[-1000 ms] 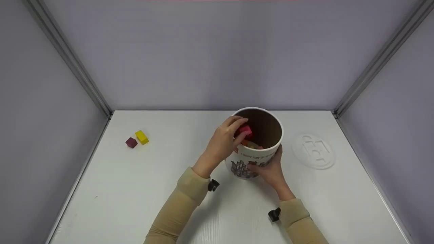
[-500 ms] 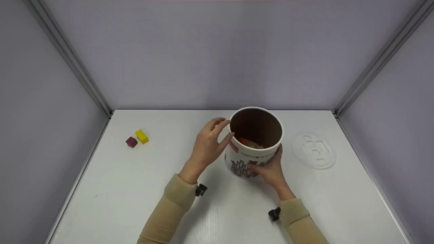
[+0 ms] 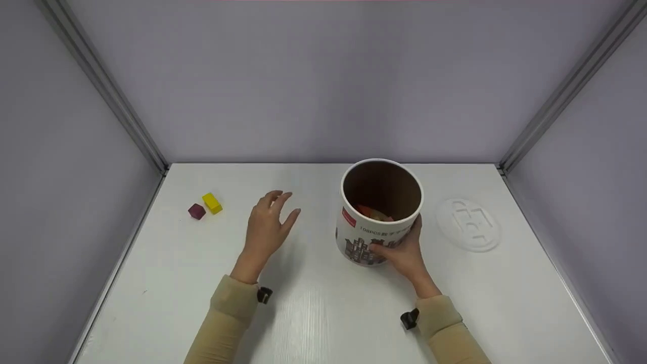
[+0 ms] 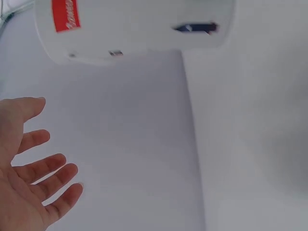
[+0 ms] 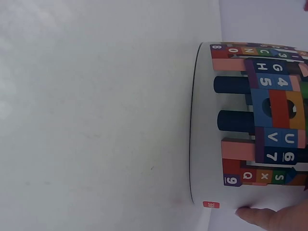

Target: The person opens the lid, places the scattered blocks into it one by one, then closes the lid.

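Note:
A tall white cardboard tub (image 3: 354,237) printed with block pictures stands right of centre in the head view, its mouth tilted toward me. Several coloured blocks (image 3: 371,212) lie deep inside it. My right hand (image 3: 404,255) grips the tub's lower right side, thumb across the front; its other fingers are mostly hidden behind. In the right wrist view that thumb (image 5: 269,218) rests on the printed wall. My left hand (image 3: 265,225) is in the air left of the tub, fingers spread and holding nothing. The left wrist view also shows its palm (image 4: 19,197) bare, apart from the tub.
A purple cube (image 3: 196,211) and a yellow block (image 3: 212,203) lie close together on the white table (image 3: 167,283) at the left. The round translucent lid (image 3: 468,225) lies right of the tub. Grey walls (image 3: 323,81) enclose the table's back and sides.
My left hand has let go of a red block inside the tub, come out over the rim and moved left. My right hand keeps its grip and the tub stays in place.

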Available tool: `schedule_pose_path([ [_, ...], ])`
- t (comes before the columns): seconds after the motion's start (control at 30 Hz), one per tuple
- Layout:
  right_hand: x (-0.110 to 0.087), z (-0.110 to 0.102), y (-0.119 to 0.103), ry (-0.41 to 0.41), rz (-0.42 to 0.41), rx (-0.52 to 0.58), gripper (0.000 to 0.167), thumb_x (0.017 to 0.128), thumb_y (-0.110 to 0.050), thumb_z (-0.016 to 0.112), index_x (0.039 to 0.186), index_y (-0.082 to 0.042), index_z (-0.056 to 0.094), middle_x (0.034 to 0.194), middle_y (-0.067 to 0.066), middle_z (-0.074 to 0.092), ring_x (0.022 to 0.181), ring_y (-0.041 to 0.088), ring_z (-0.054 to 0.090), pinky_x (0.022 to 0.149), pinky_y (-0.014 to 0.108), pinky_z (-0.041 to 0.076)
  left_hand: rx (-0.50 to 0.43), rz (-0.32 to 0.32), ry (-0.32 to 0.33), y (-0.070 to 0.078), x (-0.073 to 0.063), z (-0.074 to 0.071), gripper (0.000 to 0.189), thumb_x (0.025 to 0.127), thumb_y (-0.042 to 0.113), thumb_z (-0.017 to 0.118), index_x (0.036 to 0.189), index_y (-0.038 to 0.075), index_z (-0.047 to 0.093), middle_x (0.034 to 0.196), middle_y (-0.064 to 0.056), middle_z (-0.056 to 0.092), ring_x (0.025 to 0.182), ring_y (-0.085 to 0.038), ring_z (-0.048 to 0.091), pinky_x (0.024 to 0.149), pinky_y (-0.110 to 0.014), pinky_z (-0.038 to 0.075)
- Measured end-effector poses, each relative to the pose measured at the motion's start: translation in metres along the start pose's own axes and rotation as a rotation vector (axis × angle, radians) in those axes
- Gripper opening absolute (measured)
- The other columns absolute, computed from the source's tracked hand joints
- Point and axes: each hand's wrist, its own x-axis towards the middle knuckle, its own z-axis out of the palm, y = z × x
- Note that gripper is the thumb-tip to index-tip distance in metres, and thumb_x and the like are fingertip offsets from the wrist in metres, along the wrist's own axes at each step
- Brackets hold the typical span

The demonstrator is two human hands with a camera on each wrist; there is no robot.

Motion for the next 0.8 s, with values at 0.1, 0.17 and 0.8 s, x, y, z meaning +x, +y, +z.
schedule_pose_path([
  [0.1, -0.001, 0.000, -0.002, -0.003, 0.009, -0.009, 0.132, 0.067, -0.006, 0.090, 0.153, -0.009, -0.010, 0.151, 0.026, 0.018, 0.140, 0.040, 0.024, 0.117, 0.048, 0.013, 0.054, -0.049, -0.033, -0.019, -0.009, 0.001, 0.042, 0.090, 0.026, 0.074, 0.122, 0.002, 0.065, 0.119, -0.020, 0.059, 0.102, -0.035, 0.060, 0.081, -0.048, 0.051],
  [0.17, -0.001, 0.000, -0.003, -0.001, 0.013, -0.018, 0.132, 0.067, -0.007, 0.091, 0.153, -0.009, -0.010, 0.152, 0.026, 0.018, 0.140, 0.040, 0.024, 0.117, 0.048, 0.013, 0.089, -0.081, -0.058, -0.032, -0.016, 0.003, 0.043, 0.090, 0.026, 0.074, 0.123, 0.001, 0.064, 0.119, -0.021, 0.059, 0.103, -0.036, 0.060, 0.081, -0.049, 0.050],
  [0.8, 0.000, 0.000, 0.000, 0.006, 0.020, -0.033, 0.134, 0.065, -0.007, 0.092, 0.153, -0.009, -0.009, 0.152, 0.025, 0.018, 0.141, 0.039, 0.024, 0.117, 0.047, 0.014, 0.268, -0.535, -0.312, -0.150, -0.052, -0.023, 0.069, 0.094, 0.028, 0.065, 0.142, -0.013, 0.037, 0.147, -0.037, 0.027, 0.135, -0.051, 0.026, 0.102, -0.066, 0.032],
])
